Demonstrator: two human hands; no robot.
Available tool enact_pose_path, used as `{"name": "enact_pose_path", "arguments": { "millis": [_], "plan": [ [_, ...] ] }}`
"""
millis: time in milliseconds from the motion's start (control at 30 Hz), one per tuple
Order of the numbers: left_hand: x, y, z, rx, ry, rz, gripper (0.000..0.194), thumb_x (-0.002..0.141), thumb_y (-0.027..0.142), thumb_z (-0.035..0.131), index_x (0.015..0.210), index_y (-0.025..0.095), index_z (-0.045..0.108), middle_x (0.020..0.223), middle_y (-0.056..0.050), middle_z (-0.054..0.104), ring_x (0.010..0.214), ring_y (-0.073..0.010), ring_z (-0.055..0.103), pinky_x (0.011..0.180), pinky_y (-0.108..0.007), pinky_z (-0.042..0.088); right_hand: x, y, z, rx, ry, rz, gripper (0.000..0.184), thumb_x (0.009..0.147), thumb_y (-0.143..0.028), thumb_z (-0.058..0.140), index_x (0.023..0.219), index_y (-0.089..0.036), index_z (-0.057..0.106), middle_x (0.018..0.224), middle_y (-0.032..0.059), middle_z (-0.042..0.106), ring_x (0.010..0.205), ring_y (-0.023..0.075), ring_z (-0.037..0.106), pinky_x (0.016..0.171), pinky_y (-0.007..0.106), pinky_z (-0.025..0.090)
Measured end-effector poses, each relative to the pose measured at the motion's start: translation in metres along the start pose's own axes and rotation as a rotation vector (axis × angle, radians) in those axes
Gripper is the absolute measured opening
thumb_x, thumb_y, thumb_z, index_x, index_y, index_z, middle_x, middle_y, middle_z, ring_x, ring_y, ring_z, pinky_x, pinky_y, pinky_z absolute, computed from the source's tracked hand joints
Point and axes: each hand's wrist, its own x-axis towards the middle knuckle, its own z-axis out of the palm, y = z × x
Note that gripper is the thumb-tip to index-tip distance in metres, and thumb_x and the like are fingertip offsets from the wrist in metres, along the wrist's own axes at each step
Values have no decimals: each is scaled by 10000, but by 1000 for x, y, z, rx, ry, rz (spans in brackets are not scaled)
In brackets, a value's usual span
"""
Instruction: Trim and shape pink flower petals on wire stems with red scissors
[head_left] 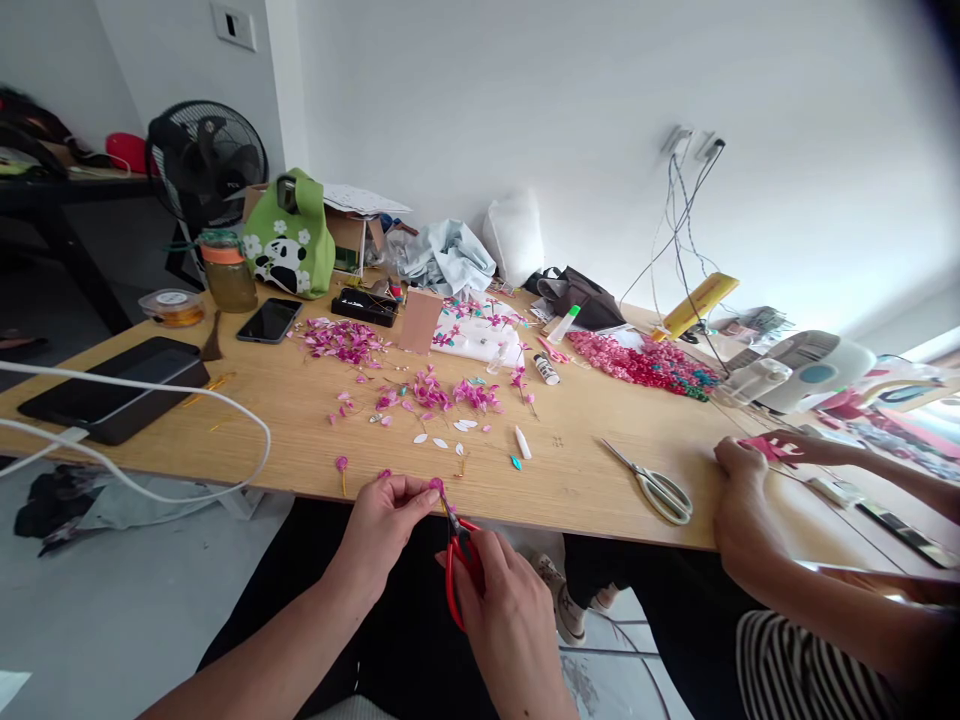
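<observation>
My left hand is pinched shut on a small pink flower piece just off the wooden table's front edge. My right hand is closed round red-handled pliers, whose tip touches the flower piece. Loose pink petals and small flowers lie scattered on the table beyond my hands, with a few white petal shapes among them.
A co-worker on the right, in a striped top, holds pink material in both hands. Scissors, a glue tube, a phone, a tablet, a white cable, a green panda bag, a fan and a pile of pink beads are also on the table.
</observation>
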Motion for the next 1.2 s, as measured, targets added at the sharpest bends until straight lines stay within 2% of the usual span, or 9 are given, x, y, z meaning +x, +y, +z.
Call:
{"name": "enact_pose_path", "arguments": {
  "millis": [100, 433, 567, 733, 1067, 1200],
  "plan": [
    [1, -1, 0, -20, -28, -34, 242, 619, 357, 739, 664, 122, 703, 417, 73, 402, 390, -42, 225, 406, -218, 151, 1, 0, 0, -6, 1, -7, 298, 980, -373, 351, 809, -210, 532, 656, 12, 577, 541, 177, 544, 520, 267, 305],
    [2, -2, 1, -37, -2, -28, 208, 624, 336, 733, 648, 135, 687, 410, 67, 428, 374, -41, 249, 402, -216, 174, 2, 2, -2, -14, 26, -48, 260, 970, -277, 359, 784, -211, 529, 629, 4, 568, 535, 172, 504, 548, 268, 294],
    [2, -2, 2, -47, -5, -18, 208, 626, 330, 735, 644, 128, 684, 462, 42, 513, 375, -32, 248, 395, -213, 168, 2, 1, -2, 5, 6, -15, 246, 964, -308, 380, 772, -213, 501, 619, -2, 561, 528, 170, 514, 530, 263, 289],
    [2, -3, 3, -40, -23, -16, 219, 643, 344, 726, 670, 129, 692, 620, -13, 650, 381, -31, 272, 396, -220, 167, 3, 0, -3, 36, -31, 16, 231, 951, -359, 414, 780, -218, 483, 630, -4, 572, 534, 172, 546, 512, 256, 300],
    [3, -5, 3, -43, 0, -8, 200, 630, 336, 735, 642, 141, 691, 505, 34, 557, 382, -38, 271, 406, -218, 198, 3, 1, -2, -14, 22, -21, 308, 979, -350, 332, 745, -218, 481, 581, -5, 564, 486, 165, 537, 488, 253, 294],
    [3, -6, 4, -63, 9, -16, 202, 623, 332, 739, 645, 139, 686, 444, 58, 475, 381, -40, 255, 404, -219, 187, 4, 1, -3, 36, -17, -10, 260, 965, -329, 352, 771, -219, 486, 605, -4, 584, 499, 169, 560, 485, 250, 308]
  ]
}}
